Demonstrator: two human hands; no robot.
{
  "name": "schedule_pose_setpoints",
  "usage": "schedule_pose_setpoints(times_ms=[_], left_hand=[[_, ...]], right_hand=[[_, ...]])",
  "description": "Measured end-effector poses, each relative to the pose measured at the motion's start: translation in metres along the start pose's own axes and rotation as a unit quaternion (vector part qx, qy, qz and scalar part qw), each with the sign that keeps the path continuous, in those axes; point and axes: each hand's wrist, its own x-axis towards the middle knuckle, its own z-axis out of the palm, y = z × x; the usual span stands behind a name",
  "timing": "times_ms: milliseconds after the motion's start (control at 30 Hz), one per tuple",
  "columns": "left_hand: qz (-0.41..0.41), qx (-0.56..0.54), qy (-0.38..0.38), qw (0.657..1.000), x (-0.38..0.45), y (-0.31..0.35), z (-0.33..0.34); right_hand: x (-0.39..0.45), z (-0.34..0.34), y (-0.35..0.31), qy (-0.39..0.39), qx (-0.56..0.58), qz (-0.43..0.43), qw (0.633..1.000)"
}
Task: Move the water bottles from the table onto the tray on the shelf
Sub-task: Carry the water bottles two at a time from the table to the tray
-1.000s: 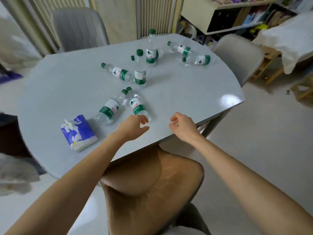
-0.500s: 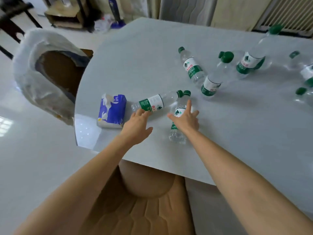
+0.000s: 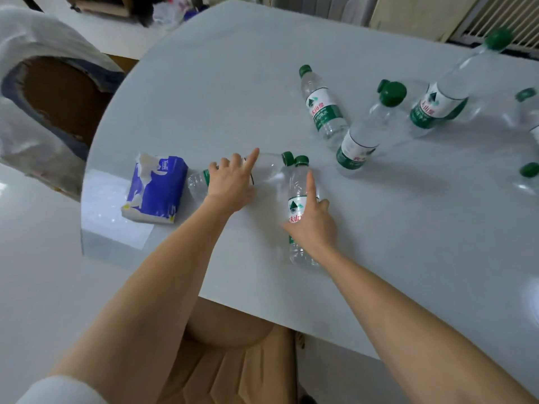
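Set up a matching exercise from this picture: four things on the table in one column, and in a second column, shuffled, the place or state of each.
Things:
1. tissue pack
2. bottle under the left hand
3. bottle under the right hand
4. tallest bottle

States:
A. standing upright at the far right
B. lying on its side, base beside the tissue pack
C. blue and white, near the table's left edge
D. lying with its cap pointing away from the person

Pairs: 1-C, 2-B, 3-D, 4-A

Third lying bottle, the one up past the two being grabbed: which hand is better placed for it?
Right, probably. The third lying bottle is beyond and right of the right hand, while the left hand sits farther left by the tissue pack. Both hands are on bottles now.
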Motion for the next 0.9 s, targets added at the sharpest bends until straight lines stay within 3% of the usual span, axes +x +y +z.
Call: schedule_pose_setpoints(times_ms=[167, 333, 567, 700, 800, 900], left_hand=[[-0.021, -0.046, -0.011, 0.999, 0.006, -0.008, 0.003], [-0.058, -0.073, 0.016, 0.995, -0.038, 0.012, 0.014], [-0.126, -0.191, -0.038, 0.973, -0.108, 0.029, 0.025], [-0.172, -0.365, -0.06, 0.913, -0.147, 0.02, 0.017], [-0.193, -0.527, -0.037, 0.827, -0.18, 0.008, 0.001], [-0.222, -0.613, -0.015, 0.758, -0.218, -0.012, -0.016]], right_hand=[[0.005, 0.004, 0.005, 0.007, 0.008, -0.006, 1.0], [0.011, 0.002, 0.006, -0.003, -0.006, -0.014, 1.0], [-0.002, -0.013, 0.013, -0.067, 0.002, 0.043, 0.997], [-0.028, -0.022, 0.028, -0.11, 0.043, 0.058, 0.991], [-0.057, -0.023, 0.033, -0.164, 0.163, 0.068, 0.97], [-0.095, -0.018, 0.022, -0.228, 0.266, 0.066, 0.934]])
